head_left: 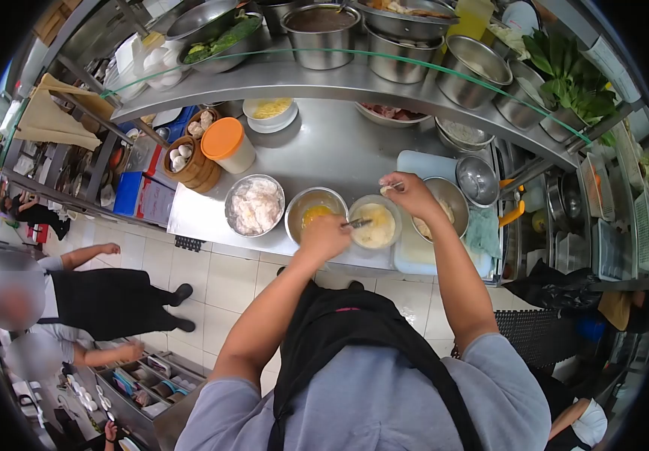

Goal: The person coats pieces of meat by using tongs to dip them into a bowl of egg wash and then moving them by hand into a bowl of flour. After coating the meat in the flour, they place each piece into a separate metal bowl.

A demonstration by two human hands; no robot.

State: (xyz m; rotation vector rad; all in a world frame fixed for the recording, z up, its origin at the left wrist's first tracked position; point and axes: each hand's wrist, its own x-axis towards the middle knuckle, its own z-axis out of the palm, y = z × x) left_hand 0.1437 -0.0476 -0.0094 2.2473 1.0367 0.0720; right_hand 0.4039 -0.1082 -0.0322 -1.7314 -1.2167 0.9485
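My left hand (326,239) is closed around a metal utensil (357,223), whose tip reaches over a bowl of pale yellow crumbs (376,234). Under that hand stands a steel bowl with beaten egg (315,213). My right hand (413,197) is pinched at the fingertips on a small pale piece (389,188), above the gap between the crumb bowl and a steel bowl of pale pieces (445,212). To the left sits a steel bowl heaped with whitish, wet-looking food (255,204).
An orange-lidded tub (227,144) and a bamboo steamer (193,169) stand at the left. A white cutting board (415,255) lies under the right-hand bowl, near a green cloth (482,231). Overhead runs a steel shelf (264,74) loaded with pots. Two people are at the left.
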